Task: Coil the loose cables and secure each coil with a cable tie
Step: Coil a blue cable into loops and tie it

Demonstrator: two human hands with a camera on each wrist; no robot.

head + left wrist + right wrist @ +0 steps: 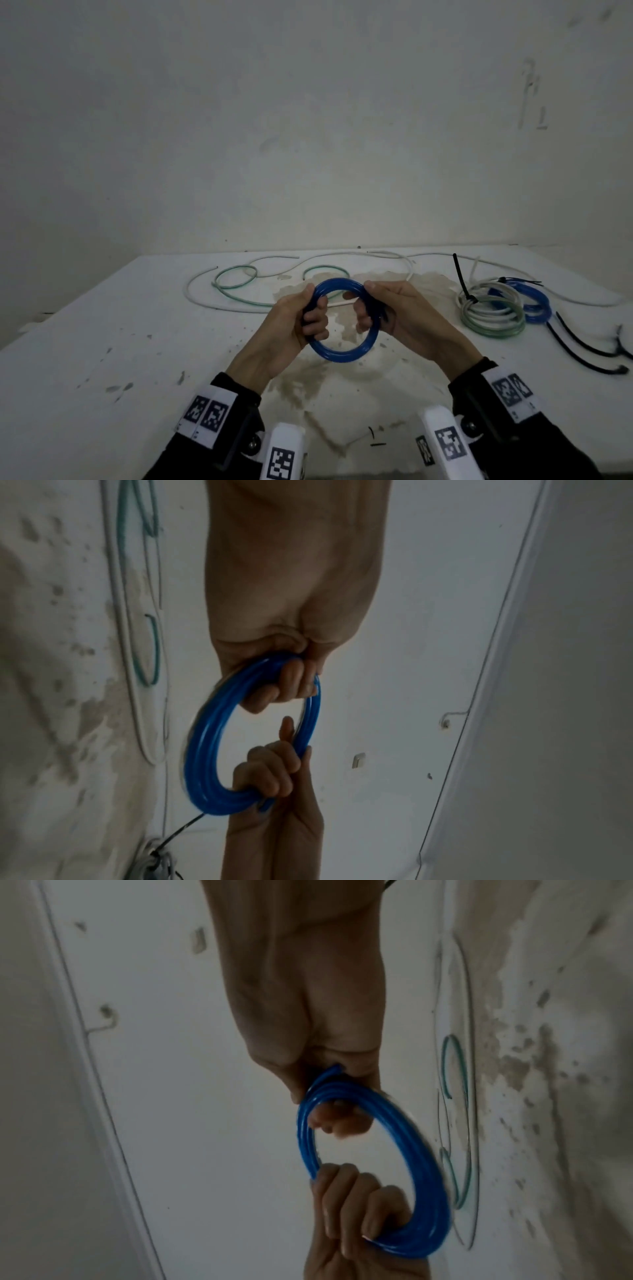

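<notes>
1. The blue coil (344,320) is held in the air above the table (102,359), between both hands.
2. The left hand (294,325) grips the left side of the coil, fingers curled through the ring.
3. The right hand (390,315) grips the right side in the same way. Something dark lies against the coil under this hand; it may be a cable tie, but this cannot be confirmed.
4. Risk: no fastened tie is visible on the coil. If either grip loosens, the springy turns will probably spread and the coil will open.
5. Risk: if one hand must let go to thread a tie, the remaining hand has to clamp all turns together; a missed turn would be left outside the tie.
6. Surface: the white table top is stained and speckled. Loose white and green cables (236,284) lie at the far side; tied coils (493,308) and spare black ties (582,353) lie to the right.
7. Room: a plain, scuffed white wall (308,120) stands behind the table.
</notes>
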